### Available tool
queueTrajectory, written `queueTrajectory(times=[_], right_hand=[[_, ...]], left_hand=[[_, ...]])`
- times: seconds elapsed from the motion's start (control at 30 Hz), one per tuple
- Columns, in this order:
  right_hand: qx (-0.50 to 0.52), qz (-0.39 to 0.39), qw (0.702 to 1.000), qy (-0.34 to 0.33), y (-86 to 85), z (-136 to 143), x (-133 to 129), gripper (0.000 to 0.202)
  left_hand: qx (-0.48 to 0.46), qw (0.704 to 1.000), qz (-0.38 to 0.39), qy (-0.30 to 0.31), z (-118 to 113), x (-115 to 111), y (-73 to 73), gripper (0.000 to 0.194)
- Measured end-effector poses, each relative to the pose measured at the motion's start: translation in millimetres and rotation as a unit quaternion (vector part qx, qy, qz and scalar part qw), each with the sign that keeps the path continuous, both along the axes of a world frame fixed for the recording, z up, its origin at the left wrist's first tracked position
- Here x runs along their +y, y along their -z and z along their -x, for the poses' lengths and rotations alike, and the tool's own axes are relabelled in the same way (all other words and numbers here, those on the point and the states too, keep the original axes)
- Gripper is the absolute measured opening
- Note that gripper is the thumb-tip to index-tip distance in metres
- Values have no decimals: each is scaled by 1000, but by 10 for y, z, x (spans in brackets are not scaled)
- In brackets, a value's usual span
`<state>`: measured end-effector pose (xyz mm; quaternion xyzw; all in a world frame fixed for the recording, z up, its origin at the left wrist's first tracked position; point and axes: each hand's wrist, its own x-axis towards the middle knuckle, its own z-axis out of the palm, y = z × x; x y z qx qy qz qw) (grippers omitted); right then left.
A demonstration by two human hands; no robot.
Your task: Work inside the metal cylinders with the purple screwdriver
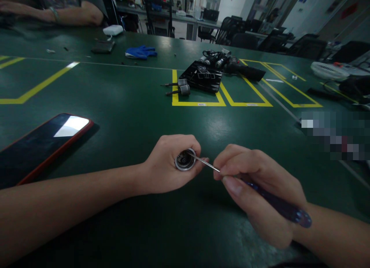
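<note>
My left hand point(167, 164) is wrapped round a metal cylindrical part point(185, 160), its round open end turned towards me. Dark inner parts, perhaps gears, show inside the bright rim; the rest is hidden by my palm and fingers. In my right hand point(257, 187) is a screwdriver point(281, 204) with a dark blue, see-through handle, held between thumb and fingers. Its thin shaft slants up to the left, and the tip reaches into the cylinder's open end. Whether the tip touches anything inside cannot be made out.
A phone in a red case point(43, 148) lies at left. Further back are a blue glove point(141, 52), two motor-like parts with shafts point(182, 90), a black tray point(202, 77) and dark tools with cables point(219, 58). A person's arm point(69, 15) rests across the table.
</note>
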<state>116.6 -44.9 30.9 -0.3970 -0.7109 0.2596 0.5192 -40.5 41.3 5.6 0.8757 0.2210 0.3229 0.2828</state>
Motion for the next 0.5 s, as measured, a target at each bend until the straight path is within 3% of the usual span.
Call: queueTrajectory(times=[0.17, 0.5], right_hand=[[-58, -31, 997, -39, -18, -1, 32, 22], [-91, -15, 995, -29, -81, -31, 1, 24]], left_hand=[[-1, 1000, -8, 4, 1, -7, 7, 17], [17, 1000, -13, 3, -5, 3, -24, 17]])
